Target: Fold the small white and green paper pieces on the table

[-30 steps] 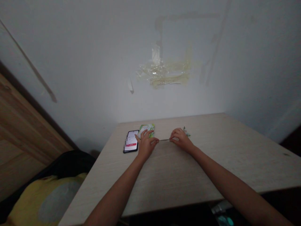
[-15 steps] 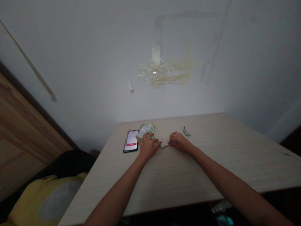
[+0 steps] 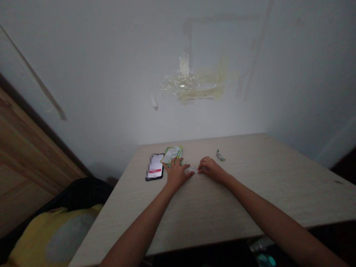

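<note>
A small whitish printed piece, paper or wrapper (image 3: 192, 168), lies on the table between my hands. My left hand (image 3: 177, 174) rests palm down with its fingers spread. Its thumb and index finger touch the left side of the piece, while the other fingertips reach the edge of a green-and-white packet (image 3: 172, 152). Bent fingers of my right hand (image 3: 211, 169) pinch the piece at its right end. Just left of my left hand, a phone (image 3: 155, 167) lies with its screen lit.
A crumpled green-and-white wrapper (image 3: 220, 155) is on the table (image 3: 250, 174) beyond my right hand. The wall (image 3: 111, 92) with old tape (image 3: 194, 83) rises behind the table. A yellow-and-grey plush-like item (image 3: 58, 233) sits at lower left, beside wooden panelling (image 3: 27, 159).
My left hand has shifted slightly right, its thumb now further over the small printed piece. That piece lies flatter, and my right hand has barely moved.
</note>
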`<state>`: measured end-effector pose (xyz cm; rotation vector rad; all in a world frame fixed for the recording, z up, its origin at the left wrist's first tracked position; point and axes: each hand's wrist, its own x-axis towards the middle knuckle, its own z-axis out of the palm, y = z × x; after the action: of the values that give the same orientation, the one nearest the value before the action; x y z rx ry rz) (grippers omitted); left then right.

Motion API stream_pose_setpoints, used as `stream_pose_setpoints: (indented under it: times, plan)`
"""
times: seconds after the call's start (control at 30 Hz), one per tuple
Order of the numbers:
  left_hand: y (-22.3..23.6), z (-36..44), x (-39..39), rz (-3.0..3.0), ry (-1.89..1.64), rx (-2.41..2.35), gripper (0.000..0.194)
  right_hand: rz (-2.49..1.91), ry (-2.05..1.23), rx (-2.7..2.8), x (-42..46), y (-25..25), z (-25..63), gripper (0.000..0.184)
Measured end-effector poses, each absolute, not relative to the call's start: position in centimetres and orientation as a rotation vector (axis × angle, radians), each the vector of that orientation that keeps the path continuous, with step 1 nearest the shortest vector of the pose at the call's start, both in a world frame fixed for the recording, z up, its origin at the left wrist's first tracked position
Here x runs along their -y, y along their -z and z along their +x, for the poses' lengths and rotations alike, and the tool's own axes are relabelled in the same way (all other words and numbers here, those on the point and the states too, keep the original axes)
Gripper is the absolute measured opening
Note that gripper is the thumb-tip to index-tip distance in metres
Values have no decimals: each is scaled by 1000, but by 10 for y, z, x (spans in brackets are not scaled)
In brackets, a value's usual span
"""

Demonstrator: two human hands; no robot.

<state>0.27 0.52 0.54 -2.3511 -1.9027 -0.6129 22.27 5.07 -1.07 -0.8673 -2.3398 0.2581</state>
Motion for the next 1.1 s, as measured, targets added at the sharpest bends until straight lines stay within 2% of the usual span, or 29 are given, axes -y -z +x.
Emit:
stream_pose_setpoints:
  times: [0.17,0.53,0.9,1.1]
  plan:
    - [-8,4,-5,-2388,622,1904,33,-942,-351,2268,-56,18,222,6]
    - [-9,3,-10,-2435,572,1973,34,-1085,-399,2166,-56,22,217,7]
    - [-3,4,-6,-2346,637,1839,30,-1044,-445,2089,-54,21,220,11]
    - [-5,6,-2,-2258,645,1819,28,-902,-300,2136,-44,2,229,8]
